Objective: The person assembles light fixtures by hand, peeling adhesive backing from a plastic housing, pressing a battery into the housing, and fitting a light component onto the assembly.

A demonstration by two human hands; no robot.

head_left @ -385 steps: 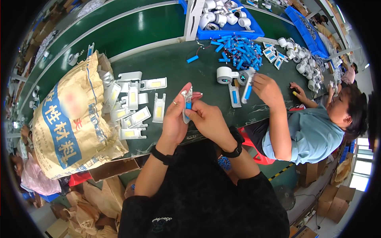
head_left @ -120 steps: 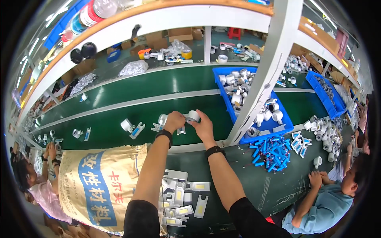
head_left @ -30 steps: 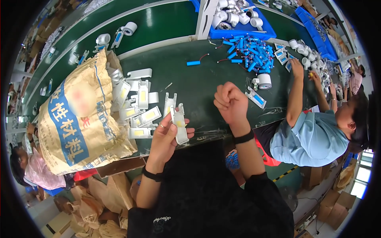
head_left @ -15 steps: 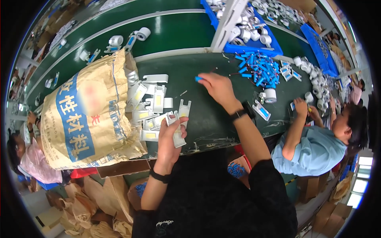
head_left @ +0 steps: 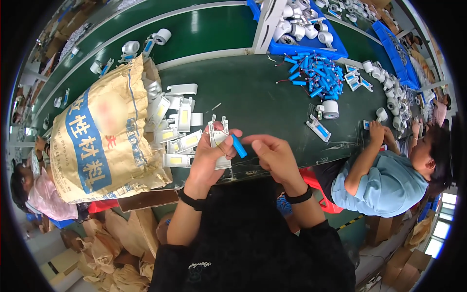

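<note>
My left hand is closed around a white plastic housing with two prongs at its far end. Against that hand's fingers lies a blue cylindrical battery, tilted. My right hand is beside it, index finger stretched to the battery and thumb apart from it; whether the finger touches is hard to tell. More white housings with yellow panels lie in a heap left of my hands. A pile of blue batteries with thin wires sits at the far right of the green worktable.
A large paper sack lies on the left, its mouth towards the housings. An assembled lamp part and round white heads are to the right. A blue bin stands behind a metal post. A co-worker in a blue shirt sits at right.
My right hand has come back from the far side of the table towards my left hand. The blue battery it carried is now against the left hand and housing.
</note>
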